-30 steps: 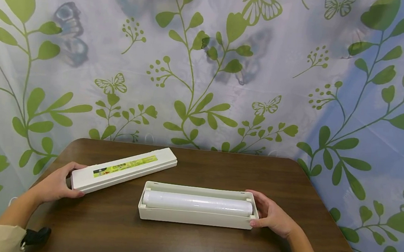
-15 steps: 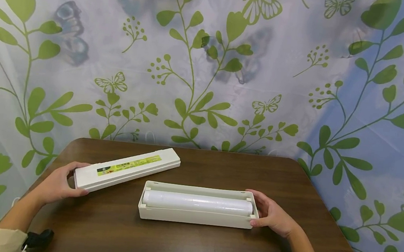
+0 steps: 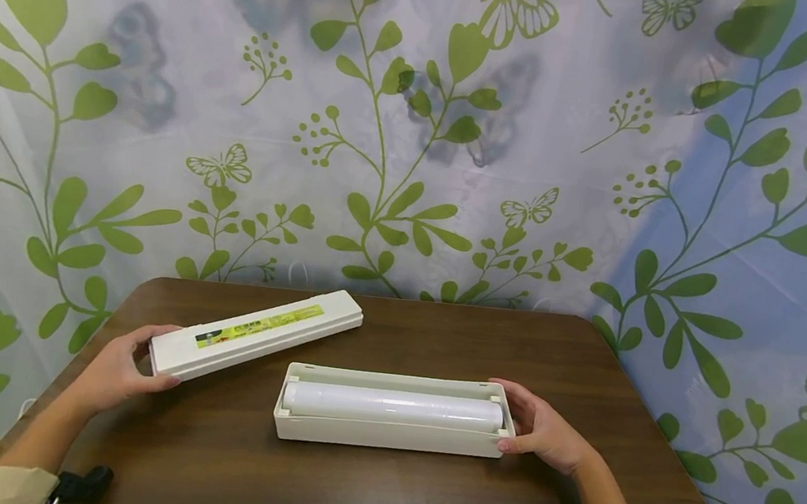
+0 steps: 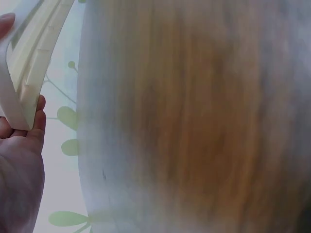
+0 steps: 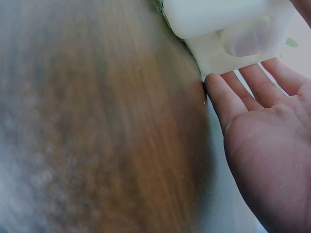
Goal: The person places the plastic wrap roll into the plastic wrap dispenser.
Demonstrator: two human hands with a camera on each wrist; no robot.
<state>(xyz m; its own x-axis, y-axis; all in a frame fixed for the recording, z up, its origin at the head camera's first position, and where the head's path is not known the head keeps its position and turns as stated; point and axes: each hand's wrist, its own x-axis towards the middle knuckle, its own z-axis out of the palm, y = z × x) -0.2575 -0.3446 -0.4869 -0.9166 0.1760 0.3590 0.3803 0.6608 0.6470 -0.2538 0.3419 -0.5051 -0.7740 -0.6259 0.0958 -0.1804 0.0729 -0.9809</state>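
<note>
A leaf-patterned curtain (image 3: 476,152) is hanging behind a brown table (image 3: 344,488). On it, an open off-white box (image 3: 388,437) is sitting, a slim white lid (image 3: 264,340) slanting to its left. A glossy white roll (image 3: 392,406) is lying inside the box. Thumb against fingers, the left hand (image 3: 118,372) is pinching the lid's left end and the right hand (image 3: 550,438) the box's right end. A yellow-green label (image 3: 258,326) is running along the lid.

Your right hand (image 5: 277,136) held a white box (image 5: 223,22) by one end, fingers (image 5: 222,91) touching its rim, palm in plain sight. A rounded greyish hollow (image 5: 249,41) showed in that end. The curved edge of the blurred brown table (image 5: 112,121) ran past box and fingers; beyond was a pale backdrop (image 5: 298,60) with a green patch (image 5: 291,42).
</note>
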